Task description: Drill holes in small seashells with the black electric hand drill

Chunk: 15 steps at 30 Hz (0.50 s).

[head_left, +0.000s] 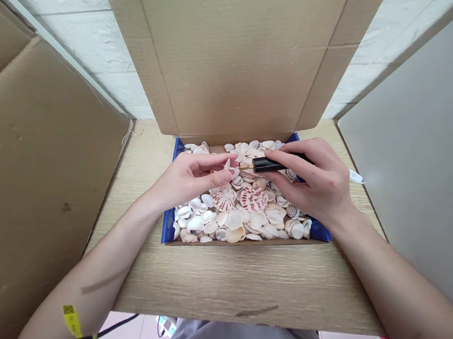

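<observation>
My left hand (190,178) pinches a small pale seashell (227,164) between thumb and fingertips. My right hand (317,175) is wrapped round a black pen-shaped mini drill (264,164), held level with its brass chuck (245,166) pointing left. The drill's tip is at the held shell; whether it touches or enters it I cannot tell. Both hands are over an open cardboard box with blue side walls (168,225), full of white and cream shells. Beneath my hands lie two red-striped scallop shells, one left (224,200) and one right (254,197).
The box's raised lid (249,58) stands behind it. A cardboard panel (45,152) rises on the left and a grey panel (416,139) on the right of the wooden table (235,278). A black cable (113,327) with a yellow tag (71,321) crosses the lower left.
</observation>
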Each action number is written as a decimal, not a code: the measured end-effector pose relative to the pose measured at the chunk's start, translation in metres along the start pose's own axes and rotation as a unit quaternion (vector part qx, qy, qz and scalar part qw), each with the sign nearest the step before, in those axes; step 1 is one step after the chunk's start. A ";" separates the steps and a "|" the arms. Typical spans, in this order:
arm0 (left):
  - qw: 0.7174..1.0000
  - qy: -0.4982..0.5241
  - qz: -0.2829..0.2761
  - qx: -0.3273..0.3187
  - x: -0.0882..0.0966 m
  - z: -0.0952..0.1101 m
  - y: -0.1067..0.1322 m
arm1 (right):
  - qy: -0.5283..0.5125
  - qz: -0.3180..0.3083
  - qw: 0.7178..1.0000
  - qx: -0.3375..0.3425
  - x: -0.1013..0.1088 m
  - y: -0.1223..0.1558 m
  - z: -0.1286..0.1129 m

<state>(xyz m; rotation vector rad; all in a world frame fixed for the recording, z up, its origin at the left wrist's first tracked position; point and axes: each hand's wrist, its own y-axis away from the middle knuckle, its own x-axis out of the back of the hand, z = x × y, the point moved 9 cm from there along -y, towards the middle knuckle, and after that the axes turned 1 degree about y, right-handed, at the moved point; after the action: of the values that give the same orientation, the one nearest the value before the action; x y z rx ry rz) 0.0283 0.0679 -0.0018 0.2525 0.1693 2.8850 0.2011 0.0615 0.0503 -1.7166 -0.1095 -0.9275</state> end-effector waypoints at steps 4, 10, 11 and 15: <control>1.000 0.011 0.017 -0.006 0.002 0.004 0.001 | -0.017 -0.011 1.000 -0.016 -0.004 0.000 0.003; 0.999 0.017 0.035 -0.020 0.004 0.006 0.002 | -0.033 -0.048 0.998 -0.028 -0.009 0.000 0.002; 0.999 0.016 0.032 -0.022 0.003 0.006 0.002 | -0.036 -0.054 0.998 -0.028 -0.009 0.000 0.001; 1.000 -0.001 0.007 -0.026 -0.001 0.004 0.002 | -0.032 -0.073 0.997 -0.024 -0.012 0.002 -0.001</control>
<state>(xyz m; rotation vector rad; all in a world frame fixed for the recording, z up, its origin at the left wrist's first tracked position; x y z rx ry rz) 0.0292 0.0660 0.0024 0.2465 0.0916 2.8985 0.1930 0.0644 0.0415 -1.8013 -0.2587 -0.9887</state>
